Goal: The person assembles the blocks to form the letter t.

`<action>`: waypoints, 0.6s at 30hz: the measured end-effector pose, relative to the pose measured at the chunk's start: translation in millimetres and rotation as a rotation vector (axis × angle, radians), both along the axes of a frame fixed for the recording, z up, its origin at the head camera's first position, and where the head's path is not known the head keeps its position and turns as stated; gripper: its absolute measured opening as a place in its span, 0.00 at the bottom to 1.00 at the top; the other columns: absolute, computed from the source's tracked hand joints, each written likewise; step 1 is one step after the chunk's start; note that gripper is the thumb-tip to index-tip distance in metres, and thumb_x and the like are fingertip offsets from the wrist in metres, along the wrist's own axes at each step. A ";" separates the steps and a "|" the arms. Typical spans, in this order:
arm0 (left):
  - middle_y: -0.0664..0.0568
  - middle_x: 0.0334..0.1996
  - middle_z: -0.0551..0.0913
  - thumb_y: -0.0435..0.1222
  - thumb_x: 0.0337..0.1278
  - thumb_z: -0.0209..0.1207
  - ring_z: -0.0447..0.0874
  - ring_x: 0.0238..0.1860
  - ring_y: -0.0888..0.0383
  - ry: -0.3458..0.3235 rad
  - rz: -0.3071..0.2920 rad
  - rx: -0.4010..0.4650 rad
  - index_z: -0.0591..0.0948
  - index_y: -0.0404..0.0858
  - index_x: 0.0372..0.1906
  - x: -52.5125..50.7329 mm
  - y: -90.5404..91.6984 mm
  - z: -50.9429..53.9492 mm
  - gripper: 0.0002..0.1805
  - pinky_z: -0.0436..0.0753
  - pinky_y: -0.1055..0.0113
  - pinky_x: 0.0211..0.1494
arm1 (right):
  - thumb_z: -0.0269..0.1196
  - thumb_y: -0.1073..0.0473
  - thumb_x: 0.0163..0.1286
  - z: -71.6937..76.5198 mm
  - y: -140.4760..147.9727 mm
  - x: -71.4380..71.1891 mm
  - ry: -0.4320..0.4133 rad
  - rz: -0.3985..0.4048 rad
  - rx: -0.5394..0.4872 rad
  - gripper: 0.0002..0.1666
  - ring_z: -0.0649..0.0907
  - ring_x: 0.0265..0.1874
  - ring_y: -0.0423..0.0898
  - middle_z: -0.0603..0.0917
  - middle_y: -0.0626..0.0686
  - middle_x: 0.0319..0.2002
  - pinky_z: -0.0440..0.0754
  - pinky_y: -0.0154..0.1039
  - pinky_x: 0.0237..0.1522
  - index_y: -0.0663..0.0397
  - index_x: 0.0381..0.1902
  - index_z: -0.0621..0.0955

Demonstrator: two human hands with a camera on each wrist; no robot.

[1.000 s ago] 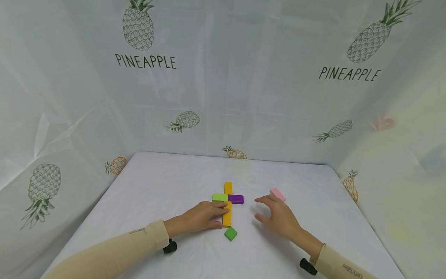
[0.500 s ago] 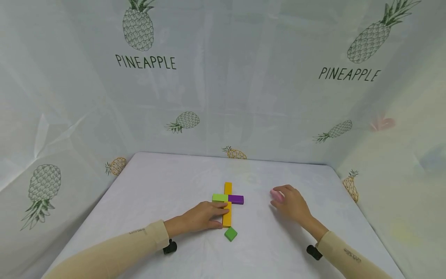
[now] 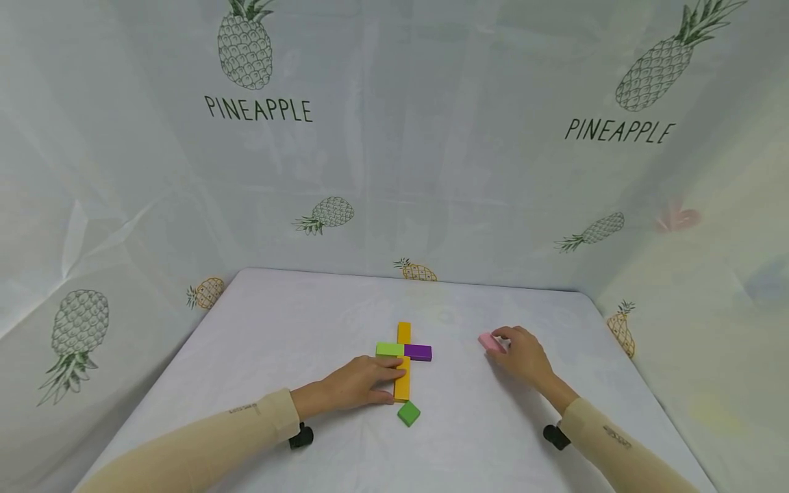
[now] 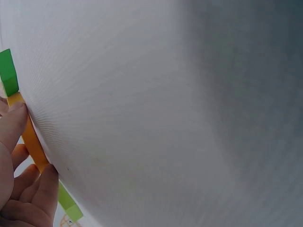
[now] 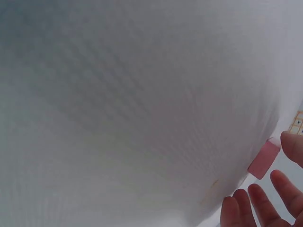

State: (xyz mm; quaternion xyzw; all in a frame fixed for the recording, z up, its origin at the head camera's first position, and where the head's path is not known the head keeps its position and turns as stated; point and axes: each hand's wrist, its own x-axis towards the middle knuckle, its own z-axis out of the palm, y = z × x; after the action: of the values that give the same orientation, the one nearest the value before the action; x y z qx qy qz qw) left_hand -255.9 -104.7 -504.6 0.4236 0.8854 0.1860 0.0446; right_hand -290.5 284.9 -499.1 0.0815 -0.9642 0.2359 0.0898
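Flat coloured blocks form a cross on the white tabletop. My left hand (image 3: pixel 357 383) holds the near orange block (image 3: pixel 402 387), its fingertips on the upper part and its thumb by the near end. The left wrist view shows thumb and fingers along that orange block (image 4: pixel 33 142). A lime green block (image 3: pixel 390 349) and a purple block (image 3: pixel 418 352) make the crossbar; a second orange block (image 3: pixel 404 333) extends beyond them. My right hand (image 3: pixel 524 357) is at the pink block (image 3: pixel 490 342). In the right wrist view its fingers are spread around the pink block (image 5: pixel 264 159), with gaps showing.
A green square block (image 3: pixel 409 413) lies turned cornerwise below the near orange block. The table (image 3: pixel 296 308) has a white cover. Behind and beside it hangs a pale curtain (image 3: pixel 425 137) printed with pineapples. Black wrist cameras sit under both cuffs.
My right hand has moved right and away from me to the pink block, and its fingers have shifted to show more of the block. The left hand and the cross have stayed put.
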 end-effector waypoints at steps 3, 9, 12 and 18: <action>0.50 0.76 0.74 0.48 0.67 0.71 0.73 0.76 0.54 -0.001 0.003 -0.003 0.78 0.41 0.73 -0.6 0.1 -0.6 0.34 0.77 0.57 0.75 | 0.77 0.59 0.65 -0.2 0.2 -1.5 0.005 0.003 -0.005 0.23 0.84 0.44 0.56 0.87 0.60 0.48 0.86 0.56 0.46 0.60 0.57 0.86; 0.51 0.76 0.74 0.48 0.67 0.71 0.73 0.76 0.54 0.006 0.002 -0.006 0.78 0.42 0.74 -0.9 0.6 -0.6 0.34 0.77 0.57 0.74 | 0.76 0.62 0.65 1.1 0.0 -1.4 0.007 0.032 -0.025 0.21 0.86 0.40 0.53 0.88 0.58 0.44 0.85 0.52 0.43 0.62 0.54 0.87; 0.50 0.76 0.74 0.48 0.67 0.71 0.73 0.76 0.54 0.007 0.001 -0.007 0.78 0.41 0.74 -0.7 0.8 -0.2 0.34 0.77 0.57 0.75 | 0.75 0.63 0.65 2.1 -0.2 -1.6 -0.002 0.036 -0.029 0.20 0.86 0.39 0.52 0.89 0.57 0.42 0.85 0.51 0.43 0.63 0.54 0.86; 0.51 0.76 0.74 0.47 0.67 0.71 0.73 0.76 0.54 0.004 0.006 -0.011 0.78 0.41 0.73 0.0 0.8 0.8 0.33 0.77 0.57 0.75 | 0.75 0.62 0.65 2.0 -0.4 -1.9 0.007 0.044 -0.016 0.19 0.86 0.39 0.51 0.89 0.57 0.42 0.86 0.51 0.43 0.62 0.53 0.88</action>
State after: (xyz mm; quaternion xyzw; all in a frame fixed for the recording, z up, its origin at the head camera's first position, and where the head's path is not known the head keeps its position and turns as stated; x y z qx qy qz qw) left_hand -255.8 -103.9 -503.7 0.4209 0.8878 0.1806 0.0443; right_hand -292.4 284.5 -497.1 0.1030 -0.9600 0.2450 0.0885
